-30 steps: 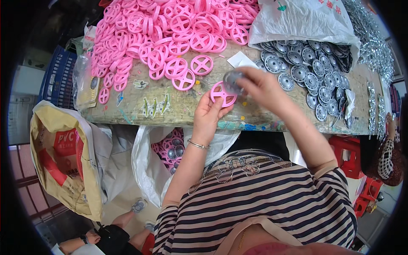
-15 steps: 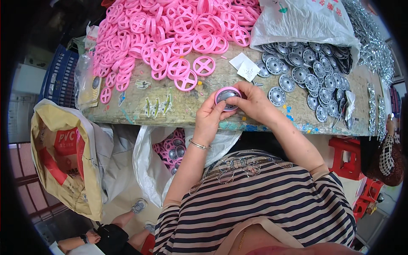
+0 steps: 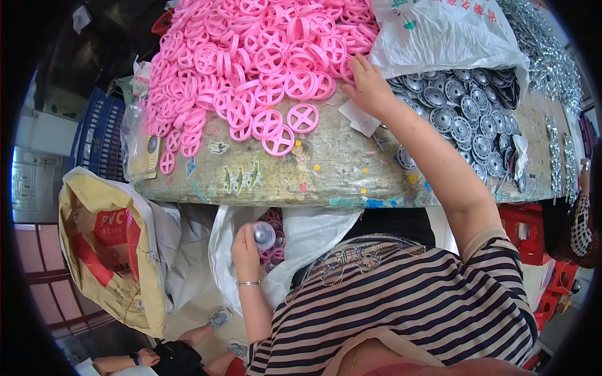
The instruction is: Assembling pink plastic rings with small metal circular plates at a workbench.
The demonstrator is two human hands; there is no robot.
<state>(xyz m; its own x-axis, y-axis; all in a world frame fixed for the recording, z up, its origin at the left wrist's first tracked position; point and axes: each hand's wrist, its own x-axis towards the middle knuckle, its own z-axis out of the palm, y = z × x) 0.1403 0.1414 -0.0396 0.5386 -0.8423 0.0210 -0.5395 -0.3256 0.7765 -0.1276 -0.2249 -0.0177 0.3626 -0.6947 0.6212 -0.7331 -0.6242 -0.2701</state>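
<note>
Worn table [image 3: 351, 160], cropped pink wheels [image 3: 271, 59], part-hidden disc [image 3: 264, 235]

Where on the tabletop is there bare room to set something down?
The widest free patch is the front middle of the tabletop, between the leaf-shaped stickers and the grey discs, apart from small coloured bits. A narrow strip lies between those discs and the silver tinsel. Crowded: the back, under pink wheels and a white bag.

The top edge crops the pink rings [image 3: 270, 59]; a plastic bag [image 3: 448, 41] covers some grey discs [image 3: 443, 119]. Whether the right hand [image 3: 371, 91] grips a ring is unclear.
</note>
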